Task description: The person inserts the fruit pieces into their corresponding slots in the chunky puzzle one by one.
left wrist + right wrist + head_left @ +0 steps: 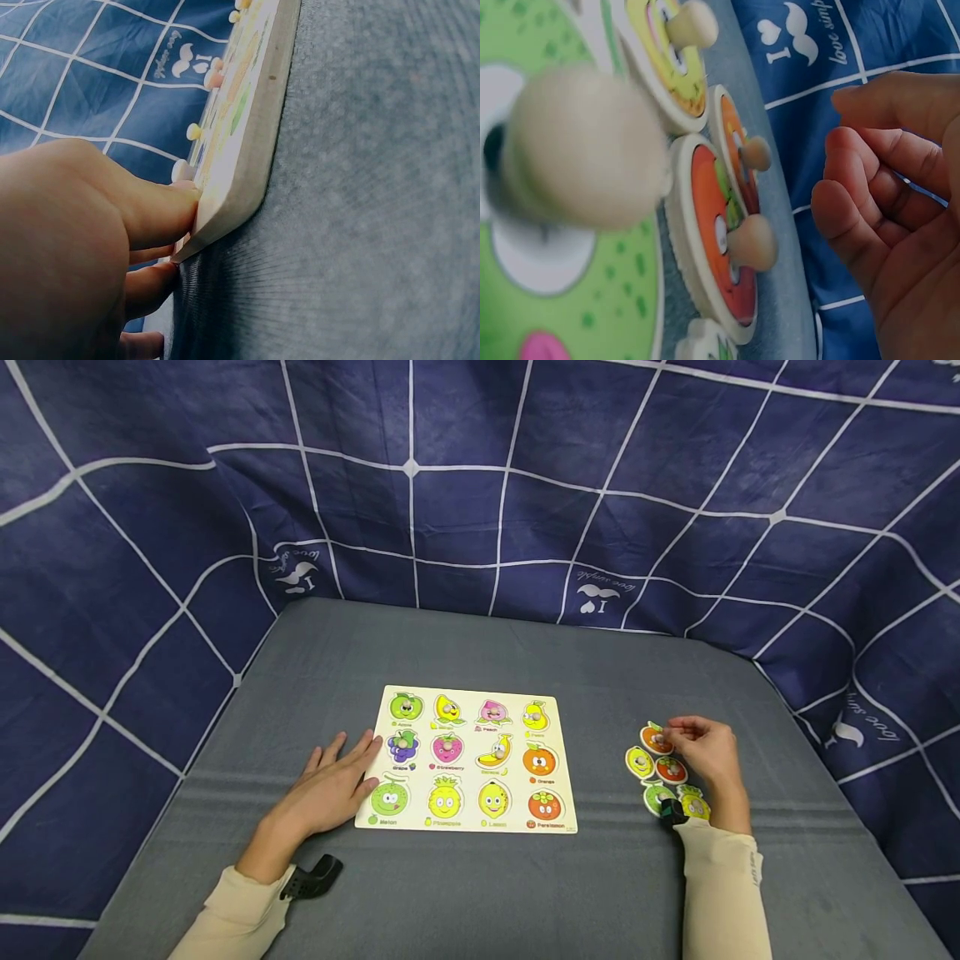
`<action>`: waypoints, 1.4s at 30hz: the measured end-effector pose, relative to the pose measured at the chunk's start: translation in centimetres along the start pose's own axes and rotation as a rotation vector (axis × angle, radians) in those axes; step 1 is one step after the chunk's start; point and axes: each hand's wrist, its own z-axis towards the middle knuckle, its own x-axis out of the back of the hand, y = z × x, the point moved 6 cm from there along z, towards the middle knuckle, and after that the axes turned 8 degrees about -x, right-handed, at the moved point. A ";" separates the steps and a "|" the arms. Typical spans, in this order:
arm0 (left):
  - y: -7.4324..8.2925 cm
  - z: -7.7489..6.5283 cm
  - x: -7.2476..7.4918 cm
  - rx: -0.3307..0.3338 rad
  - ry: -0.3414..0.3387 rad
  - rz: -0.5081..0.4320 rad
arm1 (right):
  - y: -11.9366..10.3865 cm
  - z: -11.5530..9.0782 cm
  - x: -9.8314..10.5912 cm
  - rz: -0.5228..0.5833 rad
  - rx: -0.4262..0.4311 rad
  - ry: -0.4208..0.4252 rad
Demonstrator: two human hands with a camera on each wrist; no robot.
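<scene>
A wooden fruit puzzle board lies on the grey cloth, with knobs on the apple, grape and other upper pictures. My left hand rests at its left edge, fingers spread. The left wrist view shows the thumb touching the board's corner. My right hand is beside the loose orange piece, its fingers loosely curled. No piece shows within it in the right wrist view. Near it lie the lemon, persimmon, melon and pineapple pieces, partly behind the wrist strap.
The grey cloth-covered table runs back to a dark blue curtain with white grid lines, which also hangs at both sides. Black straps circle both wrists. Cloth lies between the board and the loose pieces.
</scene>
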 end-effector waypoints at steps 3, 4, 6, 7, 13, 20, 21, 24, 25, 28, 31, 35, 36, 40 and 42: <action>0.0 0.0 0.0 0.001 0.000 -0.001 | 0.1 0.1 0.0 -0.040 0.002 0.003; -0.1 0.1 -0.1 0.001 0.001 -0.001 | 0.2 0.1 0.0 -0.052 0.002 0.006; -0.1 0.1 -0.1 0.002 0.002 0.001 | 0.3 0.1 0.0 -0.075 0.002 0.011; -0.1 0.1 -0.1 0.002 0.003 0.002 | 0.3 0.1 0.0 -0.082 0.002 0.012; -0.2 0.0 -0.2 0.000 0.002 0.009 | 0.7 0.1 -0.1 -0.111 -0.006 -0.005; -0.1 0.0 -0.2 0.003 0.002 0.015 | 1.1 0.2 -0.4 -0.139 -0.014 -0.026; -0.1 0.0 -0.2 0.005 0.002 0.015 | 1.2 0.2 -0.4 -0.141 -0.014 -0.030; -0.1 0.0 -0.2 0.009 0.002 0.014 | 1.1 0.3 -0.5 -0.149 -0.011 -0.040; -0.1 0.0 -0.2 0.010 0.003 0.015 | 1.2 0.3 -0.5 -0.151 -0.009 -0.041; -0.1 0.0 -0.2 0.008 0.006 0.018 | 1.2 0.3 -0.6 -0.156 0.000 -0.052; -0.1 0.0 -0.1 0.007 0.007 0.020 | 1.4 0.4 -0.7 -0.168 0.002 -0.063; 0.0 0.0 -0.1 0.007 0.008 0.019 | 1.7 0.5 -0.9 -0.173 -0.009 -0.085; 0.0 0.0 -0.1 0.007 0.009 0.017 | 1.7 0.5 -0.9 -0.173 -0.014 -0.092; 0.0 0.0 -0.1 0.006 0.008 0.014 | 1.8 0.5 -1.1 -0.176 -0.032 -0.116; 0.0 0.0 -0.1 0.006 0.008 0.014 | 1.7 0.5 -1.2 -0.178 -0.040 -0.123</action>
